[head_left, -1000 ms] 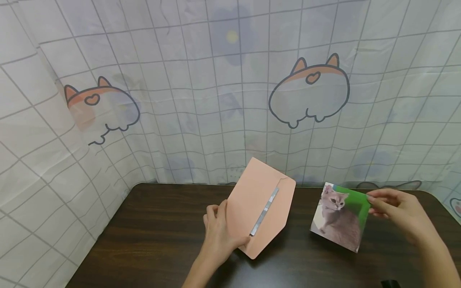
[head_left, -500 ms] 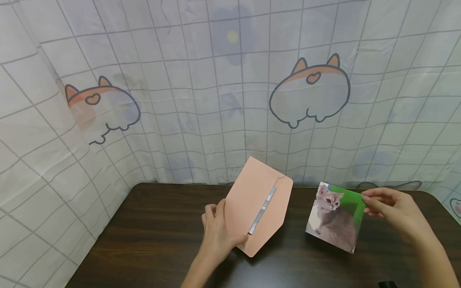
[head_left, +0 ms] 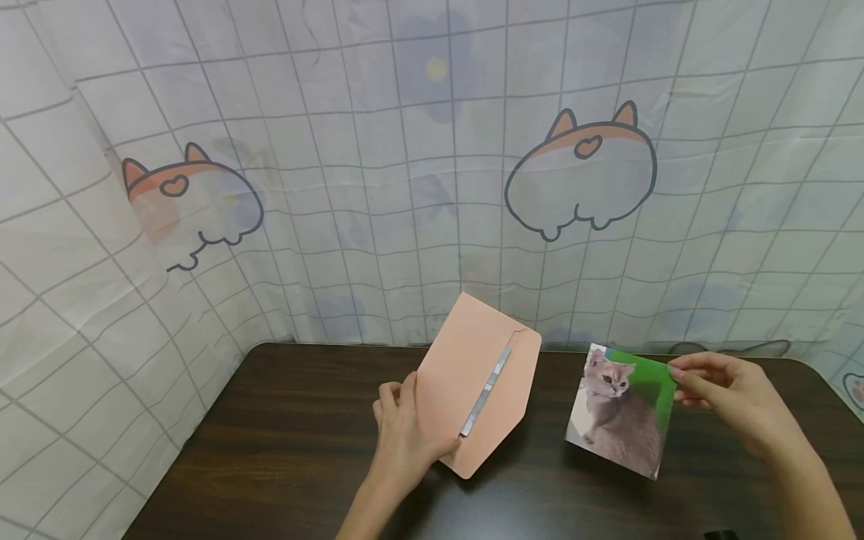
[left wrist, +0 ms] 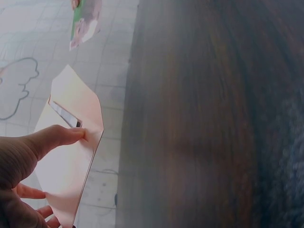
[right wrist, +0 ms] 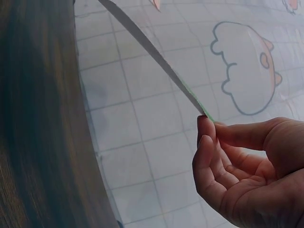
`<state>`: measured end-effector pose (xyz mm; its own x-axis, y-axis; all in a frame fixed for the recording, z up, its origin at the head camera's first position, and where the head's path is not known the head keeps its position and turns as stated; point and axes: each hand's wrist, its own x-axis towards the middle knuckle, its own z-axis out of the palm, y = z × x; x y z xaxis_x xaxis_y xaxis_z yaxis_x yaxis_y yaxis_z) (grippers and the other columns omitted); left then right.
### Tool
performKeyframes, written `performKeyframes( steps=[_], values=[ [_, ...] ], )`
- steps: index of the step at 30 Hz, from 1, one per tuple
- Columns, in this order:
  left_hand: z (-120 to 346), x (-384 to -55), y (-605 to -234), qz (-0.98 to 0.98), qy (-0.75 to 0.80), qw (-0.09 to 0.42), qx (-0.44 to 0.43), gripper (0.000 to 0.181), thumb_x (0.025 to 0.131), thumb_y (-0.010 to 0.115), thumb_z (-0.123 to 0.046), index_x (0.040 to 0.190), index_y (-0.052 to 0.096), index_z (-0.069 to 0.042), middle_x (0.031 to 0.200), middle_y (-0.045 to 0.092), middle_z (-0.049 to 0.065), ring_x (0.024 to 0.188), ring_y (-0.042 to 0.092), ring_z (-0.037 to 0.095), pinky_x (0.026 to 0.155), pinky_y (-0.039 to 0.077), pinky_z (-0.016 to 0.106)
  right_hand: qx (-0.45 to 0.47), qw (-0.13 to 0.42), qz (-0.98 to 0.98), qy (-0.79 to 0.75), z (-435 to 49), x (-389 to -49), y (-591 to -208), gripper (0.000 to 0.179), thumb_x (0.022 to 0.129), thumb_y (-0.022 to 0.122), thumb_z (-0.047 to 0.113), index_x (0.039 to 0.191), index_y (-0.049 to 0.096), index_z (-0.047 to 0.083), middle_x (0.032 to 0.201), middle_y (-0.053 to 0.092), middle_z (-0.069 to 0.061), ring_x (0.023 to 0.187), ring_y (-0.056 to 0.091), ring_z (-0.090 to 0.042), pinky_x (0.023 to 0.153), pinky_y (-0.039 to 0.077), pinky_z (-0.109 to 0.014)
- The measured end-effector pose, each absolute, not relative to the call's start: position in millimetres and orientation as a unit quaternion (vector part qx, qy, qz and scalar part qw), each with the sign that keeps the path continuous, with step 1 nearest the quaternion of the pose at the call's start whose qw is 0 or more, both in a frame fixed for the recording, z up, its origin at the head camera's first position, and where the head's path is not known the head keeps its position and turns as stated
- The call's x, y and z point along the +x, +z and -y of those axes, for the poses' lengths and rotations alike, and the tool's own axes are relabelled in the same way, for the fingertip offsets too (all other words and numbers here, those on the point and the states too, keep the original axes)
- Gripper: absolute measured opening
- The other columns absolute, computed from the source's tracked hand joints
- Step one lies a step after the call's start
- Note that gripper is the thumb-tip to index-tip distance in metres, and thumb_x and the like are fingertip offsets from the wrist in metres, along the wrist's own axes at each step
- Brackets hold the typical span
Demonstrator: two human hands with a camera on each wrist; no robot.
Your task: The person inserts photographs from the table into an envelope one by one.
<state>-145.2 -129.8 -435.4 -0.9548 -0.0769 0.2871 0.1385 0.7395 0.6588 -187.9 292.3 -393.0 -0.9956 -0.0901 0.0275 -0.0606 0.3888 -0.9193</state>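
Note:
A pink envelope (head_left: 459,367) with its flap open is held tilted above the table by my left hand (head_left: 405,442). The left thumb lies on its front near the lower end of a silvery strip (head_left: 486,390), and the other fingers are behind it, as the left wrist view shows. To its right, my right hand (head_left: 736,390) pinches a picture card (head_left: 617,412) by its upper right corner between thumb and fingers. The card shows a cat on a green and white ground. Seen nearly edge-on in the right wrist view, the card (right wrist: 161,61) hangs apart from the envelope.
The dark wooden table (head_left: 290,435) spreads below both hands. Behind it hangs a white grid-patterned curtain (head_left: 378,150) with cartoon corgi drawings. A small black object (head_left: 721,535) shows at the bottom edge on the right.
My right hand has moved left with the card, a little closer to the envelope. The left hand and envelope have also shifted slightly left.

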Motion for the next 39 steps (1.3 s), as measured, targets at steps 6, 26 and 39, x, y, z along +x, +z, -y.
performKeyframes(
  steps=[6,26,39],
  values=[
    [131,-146,-436,0.92,-0.36,0.152,-0.012,0.106,0.059,0.103,-0.017,0.147,0.048,0.004,0.127,0.042,0.022,0.113,0.038,0.039,0.085,0.049,0.045,-0.054,0.015,-0.833,-0.551,-289,-187,-393,0.015,0.107,0.061,0.009,0.114,0.071,-0.001,0.094,0.073,0.02,0.079,0.072,-0.008,0.071,0.06,-0.024],
    [130,-146,-437,0.919,-0.367,0.146,-0.005,0.104,0.059,0.102,-0.017,0.146,0.049,0.002,0.127,0.042,0.022,0.114,0.037,0.039,0.085,0.05,0.045,-0.078,0.028,-0.821,-0.565,-272,-185,-390,0.014,0.106,0.059,0.002,0.111,0.072,0.002,0.092,0.074,0.013,0.078,0.072,-0.009,0.07,0.059,-0.024],
    [128,-144,-437,0.919,-0.368,0.141,-0.016,0.108,0.059,0.104,-0.019,0.149,0.047,0.002,0.129,0.042,0.021,0.112,0.038,0.038,0.083,0.051,0.045,-0.079,0.041,-0.82,-0.565,-262,-184,-389,0.019,0.106,0.059,0.003,0.117,0.066,-0.011,0.092,0.073,0.01,0.078,0.071,-0.01,0.071,0.06,-0.026]
  ],
)
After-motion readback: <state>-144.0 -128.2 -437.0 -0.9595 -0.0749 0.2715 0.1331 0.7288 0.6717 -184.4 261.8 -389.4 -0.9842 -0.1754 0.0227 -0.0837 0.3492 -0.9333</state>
